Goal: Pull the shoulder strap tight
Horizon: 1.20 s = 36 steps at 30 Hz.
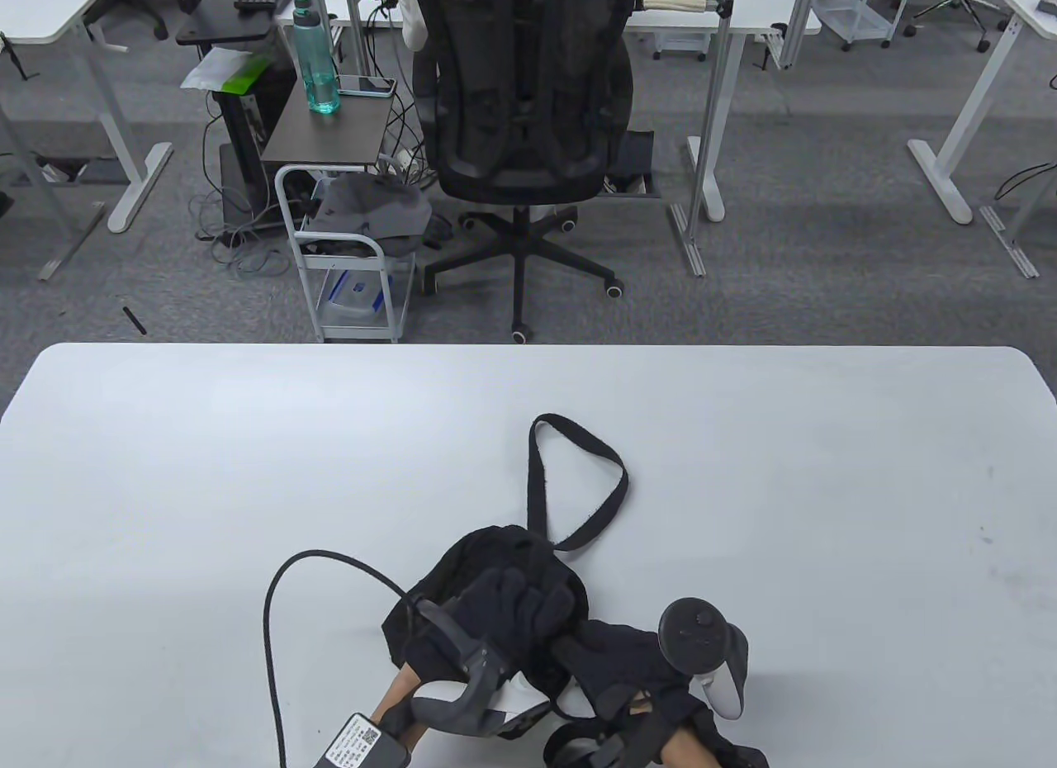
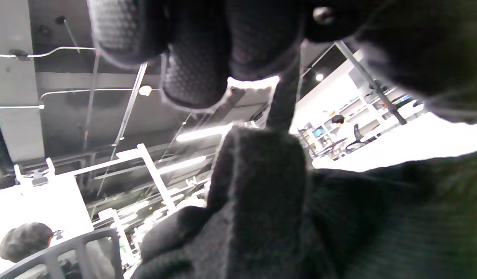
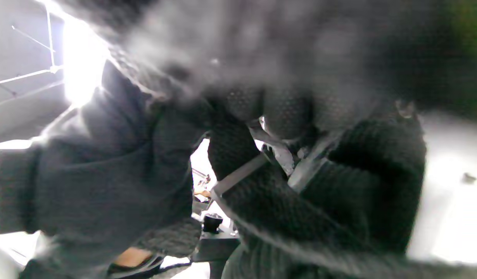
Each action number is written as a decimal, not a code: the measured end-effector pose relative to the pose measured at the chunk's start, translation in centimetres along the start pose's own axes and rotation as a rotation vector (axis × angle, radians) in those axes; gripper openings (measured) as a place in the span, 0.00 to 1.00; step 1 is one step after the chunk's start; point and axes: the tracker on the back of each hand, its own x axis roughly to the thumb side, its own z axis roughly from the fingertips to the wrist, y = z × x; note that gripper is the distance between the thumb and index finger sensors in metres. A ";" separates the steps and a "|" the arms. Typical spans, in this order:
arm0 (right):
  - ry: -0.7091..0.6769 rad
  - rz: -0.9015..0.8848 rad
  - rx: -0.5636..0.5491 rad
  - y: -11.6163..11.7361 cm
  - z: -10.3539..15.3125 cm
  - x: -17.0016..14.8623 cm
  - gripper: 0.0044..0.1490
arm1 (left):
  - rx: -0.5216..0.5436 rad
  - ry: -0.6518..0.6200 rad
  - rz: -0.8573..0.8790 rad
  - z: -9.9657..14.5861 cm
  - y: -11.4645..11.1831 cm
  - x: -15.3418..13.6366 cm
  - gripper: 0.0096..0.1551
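A small black fabric bag (image 1: 462, 570) lies at the table's near edge. Its black shoulder strap (image 1: 578, 479) loops away from it across the table. My left hand (image 1: 516, 607) lies on top of the bag with its fingers curled into the fabric. In the left wrist view the fingertips (image 2: 192, 81) hang above the bag fabric (image 2: 261, 186) and a run of the strap (image 2: 285, 100). My right hand (image 1: 640, 665) is just right of the bag. In the right wrist view its fingers (image 3: 285, 112) close around the strap at a metal slider buckle (image 3: 242, 174).
The white table (image 1: 165, 471) stretches left, right and far of the bag. A black cable (image 1: 277, 603) arcs from my left wrist over the table. An office chair (image 1: 520, 99) and a cart (image 1: 347, 248) stand beyond the far edge.
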 end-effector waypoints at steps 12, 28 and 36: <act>-0.064 0.058 -0.066 0.0 0.1 1.0 0.22 | -0.035 0.038 0.113 -0.1 -1.4 -0.6 0.38; -0.005 0.032 -0.044 0.1 0.0 -0.1 0.33 | -0.061 0.048 0.102 0.3 -0.8 -1.4 0.37; -0.050 0.052 -0.063 0.2 0.0 0.4 0.24 | -0.031 0.018 0.109 0.1 -1.1 0.0 0.37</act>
